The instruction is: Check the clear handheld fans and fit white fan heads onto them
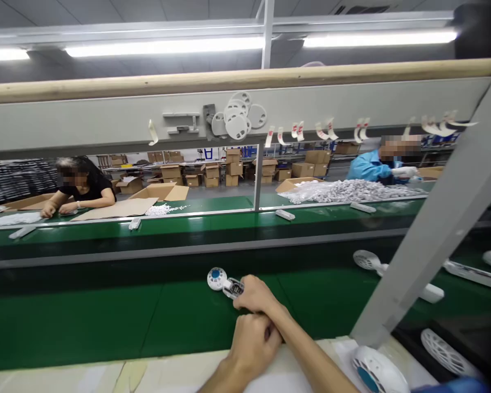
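Far left, a co-worker [79, 188] leans over cardboard sheets [118, 208] at the far belt [213, 221]. The near belt [85, 316] lies bare and green across the left half, giving wide open room up to its pale front edge [106, 376].

At centre, the left hand [251, 344] is curled shut just behind the right wrist, touching it; what it holds, if anything, cannot be told. The right hand [257, 296] is closed on the handle of a small fan [225, 283], whose round head (blue centre) rests on the belt just left of the fingers.

Right of the hands, a slanted grey post [433, 229] crosses the view and narrows the room. More fans [393, 275] lie past it, and a second co-worker [376, 164] sits beyond a heap of white parts [352, 191].

Red-marked tags [298, 131] hang from the overhead rail [106, 125]; their writing is too small to read.
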`<state>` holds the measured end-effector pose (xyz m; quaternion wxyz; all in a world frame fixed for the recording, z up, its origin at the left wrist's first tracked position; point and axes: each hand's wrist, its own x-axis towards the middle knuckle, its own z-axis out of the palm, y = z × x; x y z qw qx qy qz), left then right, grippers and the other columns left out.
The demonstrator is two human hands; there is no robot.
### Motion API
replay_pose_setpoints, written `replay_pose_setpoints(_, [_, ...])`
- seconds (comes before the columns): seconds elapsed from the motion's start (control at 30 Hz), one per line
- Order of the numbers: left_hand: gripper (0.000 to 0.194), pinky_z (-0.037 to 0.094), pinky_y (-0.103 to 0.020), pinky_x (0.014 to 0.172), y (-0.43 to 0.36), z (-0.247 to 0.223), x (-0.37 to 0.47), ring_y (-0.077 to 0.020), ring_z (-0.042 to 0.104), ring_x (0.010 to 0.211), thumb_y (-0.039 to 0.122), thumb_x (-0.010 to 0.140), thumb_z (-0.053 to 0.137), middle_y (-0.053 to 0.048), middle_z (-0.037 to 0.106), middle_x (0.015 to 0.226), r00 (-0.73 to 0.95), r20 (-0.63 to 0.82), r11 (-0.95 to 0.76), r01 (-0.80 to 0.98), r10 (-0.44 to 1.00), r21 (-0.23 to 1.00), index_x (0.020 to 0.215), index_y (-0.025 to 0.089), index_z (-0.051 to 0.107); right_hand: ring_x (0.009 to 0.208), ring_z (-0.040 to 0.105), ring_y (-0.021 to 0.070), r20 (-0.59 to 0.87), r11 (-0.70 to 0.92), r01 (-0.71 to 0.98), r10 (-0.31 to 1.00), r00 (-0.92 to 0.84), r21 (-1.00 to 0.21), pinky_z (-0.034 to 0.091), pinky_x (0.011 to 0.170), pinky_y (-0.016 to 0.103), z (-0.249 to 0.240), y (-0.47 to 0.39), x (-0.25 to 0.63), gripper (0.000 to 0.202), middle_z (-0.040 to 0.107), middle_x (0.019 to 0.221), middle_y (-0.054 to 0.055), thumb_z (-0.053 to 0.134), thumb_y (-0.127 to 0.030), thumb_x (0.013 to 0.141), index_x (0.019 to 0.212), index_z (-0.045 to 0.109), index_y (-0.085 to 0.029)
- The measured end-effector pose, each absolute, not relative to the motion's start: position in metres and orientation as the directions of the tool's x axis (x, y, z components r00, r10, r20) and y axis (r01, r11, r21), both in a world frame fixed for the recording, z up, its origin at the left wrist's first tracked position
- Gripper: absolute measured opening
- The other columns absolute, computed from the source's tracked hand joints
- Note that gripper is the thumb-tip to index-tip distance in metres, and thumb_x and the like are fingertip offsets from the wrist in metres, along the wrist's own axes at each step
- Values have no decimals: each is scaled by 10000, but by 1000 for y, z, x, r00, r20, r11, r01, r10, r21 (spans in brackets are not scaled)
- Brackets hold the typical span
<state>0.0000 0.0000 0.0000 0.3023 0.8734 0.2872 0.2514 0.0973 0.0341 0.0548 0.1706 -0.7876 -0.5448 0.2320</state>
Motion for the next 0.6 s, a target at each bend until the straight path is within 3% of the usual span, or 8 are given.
replay_pose_setpoints(0.1, [213,243,-287,546,0,1,0,-123,468,532,199,839,502,-25,644,638,715,259,-651,346,649,676,675,173,637,824,670,231,-117,-306,667,942,314,-679,467,624,278,65,34,97,355,663,885,64,758,-299,628,882,542,-176])
replay_pose_setpoints(0.2, [244,230,-286,553,0,3,0,-116,421,526,217,850,495,-2,587,596,714,241,-638,357,657,682,624,183,580,672,653,149,-91,-164,239,953,289,-957,470,549,236,83,29,95,457,646,843,25,723,-447,762,1053,491,-182])
replay_pose_setpoints(0.27, [264,214,-289,552,-1,4,0,-112,388,521,226,849,500,9,550,573,706,230,-627,371,669,685,589,186,533,572,614,121,-85,-42,-159,958,275,-986,442,489,212,97,24,95,458,618,760,5,747,-487,762,999,513,-172])
replay_pose_setpoints(0.33, [274,202,-289,551,-1,4,0,-109,355,517,229,845,500,19,516,561,700,228,-619,372,676,692,574,187,489,526,602,118,-109,-1,-404,964,245,-915,436,467,208,111,17,96,358,611,701,12,666,-478,828,922,548,-153])
replay_pose_setpoints(0.4, [276,192,-289,552,-1,4,0,-106,324,517,229,839,501,27,485,552,693,235,-611,363,682,704,572,186,444,548,639,142,-133,-1,-510,966,223,-860,470,490,222,122,11,96,224,641,698,44,528,-358,883,888,565,-137])
replay_pose_setpoints(0.47, [283,181,-291,553,0,3,0,-104,301,519,227,832,503,34,457,544,686,239,-602,353,687,717,571,183,406,616,683,172,-115,30,-516,963,245,-856,521,553,251,131,4,93,133,672,719,61,494,-225,834,909,559,-137])
replay_pose_setpoints(0.6, [287,179,-290,557,0,3,1,-101,294,524,227,831,501,39,433,542,687,231,-589,345,689,730,573,180,385,672,710,188,-23,106,-404,953,302,-908,572,670,325,142,-6,84,279,696,745,28,536,-149,795,1072,502,-167])
